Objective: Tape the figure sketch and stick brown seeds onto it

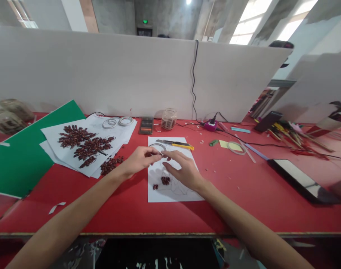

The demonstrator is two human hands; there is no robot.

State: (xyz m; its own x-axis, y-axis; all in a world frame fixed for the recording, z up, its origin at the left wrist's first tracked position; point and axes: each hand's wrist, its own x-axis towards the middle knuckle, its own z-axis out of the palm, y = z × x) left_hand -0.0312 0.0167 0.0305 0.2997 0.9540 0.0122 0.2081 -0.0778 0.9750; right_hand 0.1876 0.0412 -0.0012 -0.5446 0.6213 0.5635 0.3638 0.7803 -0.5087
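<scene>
My left hand [141, 160] is closed in a pinch at the near edge of a thin ring, which looks like a roll of narrow tape [158, 145]. My right hand [184, 168] meets it there, fingertips bent against the same edge and thumb lower; anything small between those fingers is hidden. Beneath both hands lies a white sheet [156, 197] with pencil lines. A small cluster of dark red-brown seeds [165, 181] and a smaller group of seeds [155, 186] sit on it. A yellow utility knife [183, 146] rests across the sheet's far part.
To the left, papers [51, 132] bear a branching seed pattern [88, 145], beside a loose seed pile [111, 165] and a green board [8, 170]. Behind are tape rolls [126, 120], a phone-like device [146, 125] and a jar [169, 118]. A tablet [296, 179] lies right.
</scene>
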